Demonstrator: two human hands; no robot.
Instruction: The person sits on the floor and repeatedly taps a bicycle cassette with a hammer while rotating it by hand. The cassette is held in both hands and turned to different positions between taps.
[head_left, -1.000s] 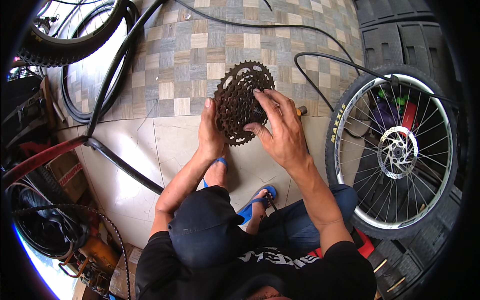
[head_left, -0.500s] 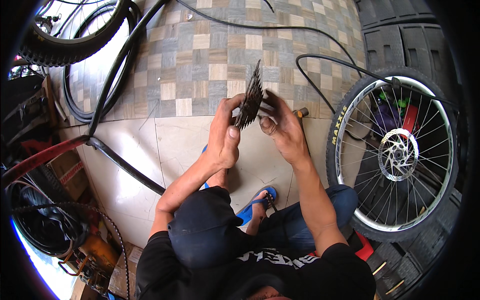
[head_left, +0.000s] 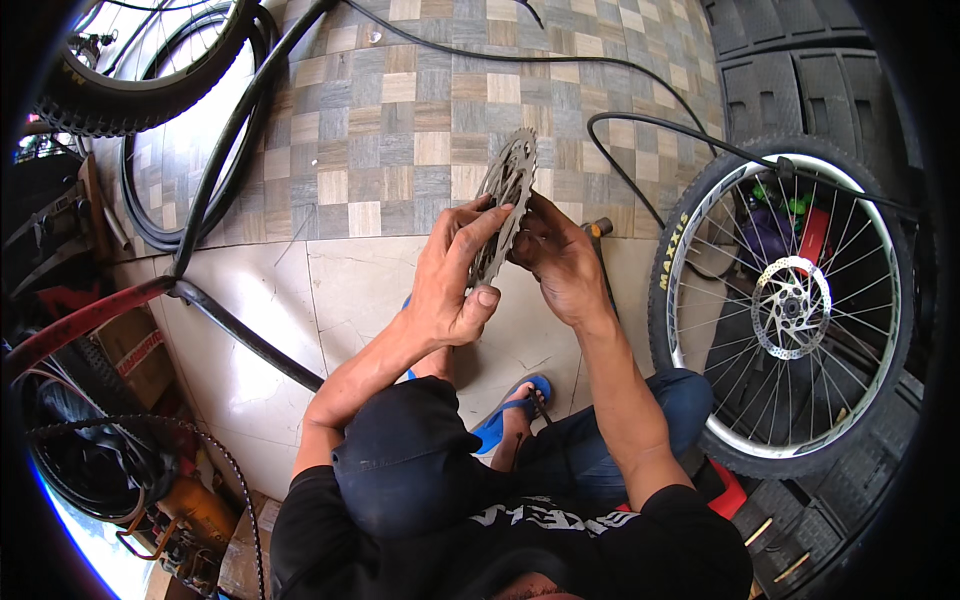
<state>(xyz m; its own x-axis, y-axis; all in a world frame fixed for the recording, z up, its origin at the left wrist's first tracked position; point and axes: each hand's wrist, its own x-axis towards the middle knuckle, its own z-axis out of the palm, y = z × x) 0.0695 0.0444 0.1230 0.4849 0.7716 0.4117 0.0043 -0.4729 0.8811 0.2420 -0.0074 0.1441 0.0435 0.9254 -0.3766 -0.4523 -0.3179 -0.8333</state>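
A bicycle cassette (head_left: 517, 165), grey-brown with toothed rings, is held up in front of me over the floor, its broad openwork face turned partly left. My left hand (head_left: 448, 278) grips it from the left, fingers against that face and thumb by its lower edge. On the other side my right hand (head_left: 568, 268) has its curled fingers against the smaller rings. Those fingertips are partly hidden behind the cassette. A tool with a metal head and a dark handle (head_left: 601, 228) lies just right of my right hand.
At the right a bicycle wheel (head_left: 668, 330) with a disc rotor (head_left: 791, 308) lies across black crates (head_left: 765, 95). Black hose (head_left: 480, 55) trails over the chequered floor. At left stand a dark stand tube (head_left: 245, 335), a knobbly tyre (head_left: 130, 115) and piled gear.
The cassette has turned from nearly edge-on to show its broad face. My left fingers have shifted onto that face, and my right hand has closed in against the other side.
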